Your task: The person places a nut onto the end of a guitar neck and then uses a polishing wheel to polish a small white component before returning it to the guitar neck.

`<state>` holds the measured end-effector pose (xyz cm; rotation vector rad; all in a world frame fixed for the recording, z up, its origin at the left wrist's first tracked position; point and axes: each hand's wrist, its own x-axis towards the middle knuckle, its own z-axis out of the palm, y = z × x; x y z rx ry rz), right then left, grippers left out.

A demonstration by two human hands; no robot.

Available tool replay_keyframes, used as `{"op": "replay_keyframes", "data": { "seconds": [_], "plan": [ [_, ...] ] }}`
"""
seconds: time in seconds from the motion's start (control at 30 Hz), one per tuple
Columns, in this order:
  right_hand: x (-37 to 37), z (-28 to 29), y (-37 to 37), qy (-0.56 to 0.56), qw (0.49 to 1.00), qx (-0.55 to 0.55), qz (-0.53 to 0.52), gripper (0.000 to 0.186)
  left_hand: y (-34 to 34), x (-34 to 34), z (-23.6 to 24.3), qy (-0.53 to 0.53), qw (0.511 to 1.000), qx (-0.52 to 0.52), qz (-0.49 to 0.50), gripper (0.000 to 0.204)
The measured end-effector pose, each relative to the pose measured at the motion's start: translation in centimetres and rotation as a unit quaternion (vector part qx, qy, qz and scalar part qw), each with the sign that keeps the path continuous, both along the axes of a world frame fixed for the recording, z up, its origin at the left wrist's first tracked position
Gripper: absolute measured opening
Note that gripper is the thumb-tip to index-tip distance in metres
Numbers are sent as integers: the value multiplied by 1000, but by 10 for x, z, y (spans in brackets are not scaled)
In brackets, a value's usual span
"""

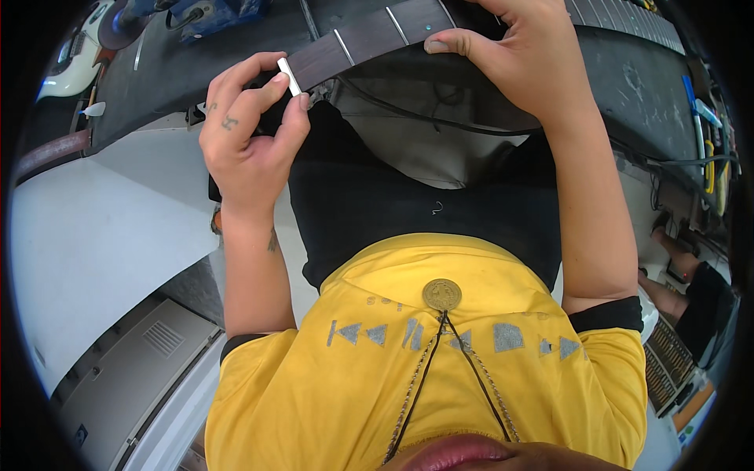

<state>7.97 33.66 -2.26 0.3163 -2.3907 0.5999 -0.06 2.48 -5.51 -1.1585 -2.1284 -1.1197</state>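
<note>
A dark guitar neck (369,38) with metal frets and a small dot inlay crosses the top of the view, its fretboard reappearing beyond my right hand. My left hand (251,133) has thumb and fingers closed on a small white strip (285,71), which lies across the neck's left end. My right hand (514,59) grips the neck from the right, thumb resting on the fretboard near the inlay and other fingers mostly hidden beyond the frame's top.
A dark bench (157,82) carries a blue tool (216,17), a white guitar body (71,67) at far left and pens (699,129) at right. A white panel (94,228) stands left. Another person's legs (675,290) show at right. A black cable (463,128) hangs below the neck.
</note>
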Motion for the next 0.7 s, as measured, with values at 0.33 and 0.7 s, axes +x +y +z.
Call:
{"op": "replay_keyframes", "data": {
  "seconds": [0.33, 0.7],
  "plan": [
    [6, 12, -4, -48, 999, 15, -17, 55, 1, 6, 1, 18, 999, -32, 7, 28],
    [-13, 16, 10, -13, 990, 141, 22, 43, -7, -1, 27, -88, 994, -55, -25, 33]
  ]
}}
